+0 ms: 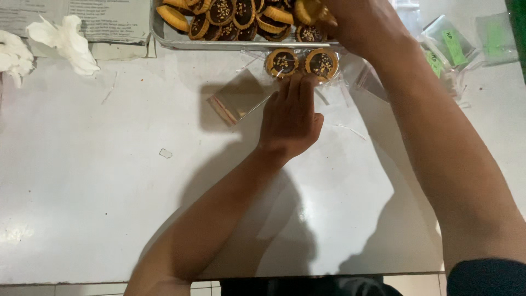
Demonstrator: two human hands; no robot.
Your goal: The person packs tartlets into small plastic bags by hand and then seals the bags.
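Note:
My left hand (289,118) lies flat on the white table, fingers together, fingertips touching a clear plastic bag (241,100) that holds two round chocolate tarts (301,63) side by side. My right hand (356,24) reaches over the metal tray (164,37) at the top edge and closes on a tart (308,10) at the tray's right end. The tray is piled with several chocolate-filled tarts (230,16) topped with chopped nuts.
Crumpled white tissues (66,38) and printed paper sheets (104,22) lie at the top left. Small clear packets with green labels (452,46) sit at the top right. A small scrap (165,153) lies on the white table (82,192).

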